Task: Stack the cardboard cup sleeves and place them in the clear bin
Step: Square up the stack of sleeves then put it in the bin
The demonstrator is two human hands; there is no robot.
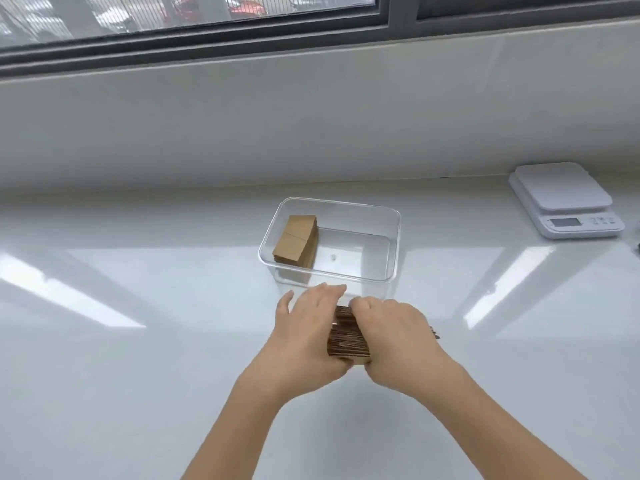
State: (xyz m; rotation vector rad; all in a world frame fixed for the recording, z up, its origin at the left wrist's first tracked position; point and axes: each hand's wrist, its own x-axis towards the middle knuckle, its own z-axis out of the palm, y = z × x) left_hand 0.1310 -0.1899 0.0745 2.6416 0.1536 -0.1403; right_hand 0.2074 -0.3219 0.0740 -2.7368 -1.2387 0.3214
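Observation:
A stack of brown cardboard cup sleeves (347,336) stands on edge on the white counter, just in front of the clear bin (394,244). My left hand (304,336) presses flat against the stack's left side and my right hand (391,341) clamps its right side, so both hold it between them. Inside the bin, another batch of brown sleeves (296,242) leans against the left wall. The right part of the bin shows only its bare bottom. A dark sliver of a sleeve (435,333) pokes out past my right hand.
A white kitchen scale (564,202) sits at the back right of the counter (138,375). A white wall and a dark-framed window (207,39) rise behind the counter.

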